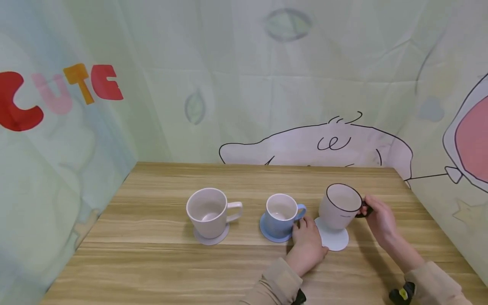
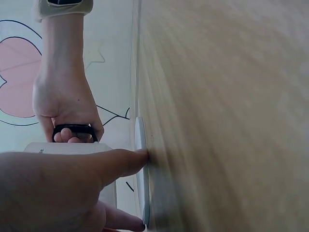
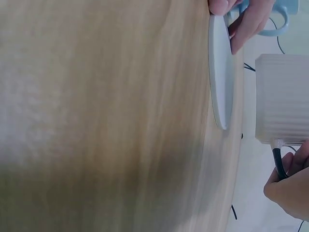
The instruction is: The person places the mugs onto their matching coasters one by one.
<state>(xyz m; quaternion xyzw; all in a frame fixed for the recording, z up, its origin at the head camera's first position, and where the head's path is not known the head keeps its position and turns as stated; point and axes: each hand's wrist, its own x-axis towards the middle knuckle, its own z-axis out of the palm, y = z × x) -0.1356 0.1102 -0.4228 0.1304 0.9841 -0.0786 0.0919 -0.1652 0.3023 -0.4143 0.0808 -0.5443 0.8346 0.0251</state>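
Observation:
My right hand (image 1: 382,221) grips the black handle (image 3: 278,162) of a white ribbed mug (image 1: 333,213) with a dark rim. In the right wrist view, the mug hangs in the air with a gap between its base and the pale round coaster (image 3: 221,77). My left hand (image 1: 307,246) holds that coaster by its left edge, thumb (image 2: 130,162) at the near side and a finger farther along. Just left of this hand, a blue mug (image 1: 280,223) with a white inside stands on a blue coaster (image 1: 268,234).
Farther left, a larger white mug (image 1: 209,220) stands on a pale lilac coaster (image 1: 212,241), handle toward the right. All of this is on a wood-grain table (image 1: 152,262). A printed cloth backdrop (image 1: 244,84) rises behind the table and along both sides.

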